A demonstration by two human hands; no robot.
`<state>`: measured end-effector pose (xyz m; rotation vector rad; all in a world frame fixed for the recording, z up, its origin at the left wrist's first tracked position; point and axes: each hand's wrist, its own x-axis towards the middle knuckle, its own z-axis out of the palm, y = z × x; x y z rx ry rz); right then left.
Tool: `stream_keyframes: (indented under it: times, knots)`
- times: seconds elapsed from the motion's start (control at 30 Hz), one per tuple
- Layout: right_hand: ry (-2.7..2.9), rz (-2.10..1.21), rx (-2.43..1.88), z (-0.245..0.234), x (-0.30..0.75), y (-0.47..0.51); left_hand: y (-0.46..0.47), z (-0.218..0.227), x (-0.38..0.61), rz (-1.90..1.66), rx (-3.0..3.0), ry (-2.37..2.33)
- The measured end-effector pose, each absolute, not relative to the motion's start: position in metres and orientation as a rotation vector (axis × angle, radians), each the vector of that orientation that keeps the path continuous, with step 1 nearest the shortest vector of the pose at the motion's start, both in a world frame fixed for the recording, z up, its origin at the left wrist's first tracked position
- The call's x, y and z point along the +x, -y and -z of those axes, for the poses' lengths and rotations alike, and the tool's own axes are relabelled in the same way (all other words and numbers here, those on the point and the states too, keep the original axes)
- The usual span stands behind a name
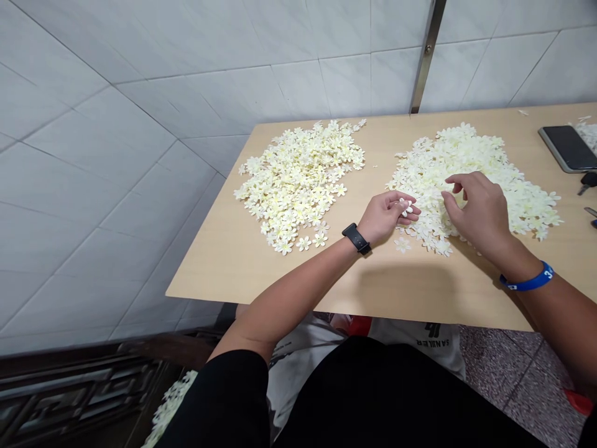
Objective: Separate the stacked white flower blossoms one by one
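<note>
My left hand (383, 216), with a black watch on its wrist, pinches a small white artificial flower (407, 208) between thumb and fingers. To its right, my right hand (480, 211) hovers over a heap of pale loose petals (466, 149). Its thumb and forefinger are curved and apart, and nothing shows between them; the other fingers are partly hidden. A blue wristband sits on that arm. On the left of the board lies a pile of white flowers with yellow centres (298, 180). One loose petal piece (402, 244) rests just below my left hand.
The light wooden tabletop (261, 274) meets a tiled wall (298, 93) at the back. A phone (569, 148) and keys (588, 180) lie at the far right. A metal strip (426, 59) runs up the wall. More pale flowers (170, 404) show below, by dark carved furniture (69, 392).
</note>
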<state>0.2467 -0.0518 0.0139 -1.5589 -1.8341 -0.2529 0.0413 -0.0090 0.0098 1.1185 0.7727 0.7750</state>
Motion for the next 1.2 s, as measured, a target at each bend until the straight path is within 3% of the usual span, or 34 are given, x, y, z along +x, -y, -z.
stream_keyframes:
  times: [0.47,1.2]
  knots:
    - [2.075,-0.059,-1.13,-0.014,0.223,0.06,0.015,-0.01,0.043,-0.771,1.181,-0.751]
    - [1.891,-0.143,-1.314,-0.013,0.221,0.06,0.014,0.005,0.043,-0.835,1.267,-0.488]
